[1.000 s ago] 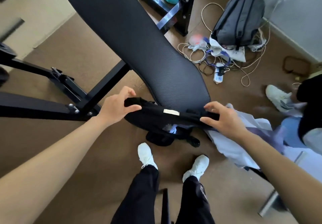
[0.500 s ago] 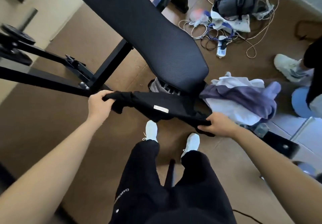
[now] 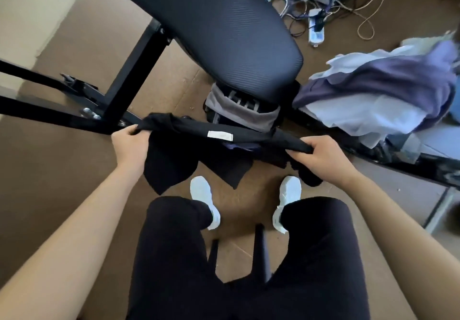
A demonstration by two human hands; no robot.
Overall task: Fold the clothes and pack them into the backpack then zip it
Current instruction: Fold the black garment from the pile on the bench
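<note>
A black garment (image 3: 189,155) with a small white label hangs stretched between both hands above the floor, its lower flaps dangling toward my white shoes. My left hand (image 3: 130,143) grips its left end with curled fingers. My right hand (image 3: 321,155) grips its right end the same way. A pile of purple and pale blue clothes (image 3: 388,95) lies to the right on a bench seat. A grey and black folded piece (image 3: 239,110) sits under the pad's near end. The backpack is out of view.
A long black padded bench back (image 3: 211,28) slants from the top toward the middle, on a black metal frame (image 3: 82,110) at the left. Tangled cables and a white power strip (image 3: 317,32) lie on the brown floor at the upper right. My legs fill the lower middle.
The view has tilted down and closer, so the backpack has left the frame. Both hands now hold the black garment pulled out straighter and lower, clear of the bench pad.
</note>
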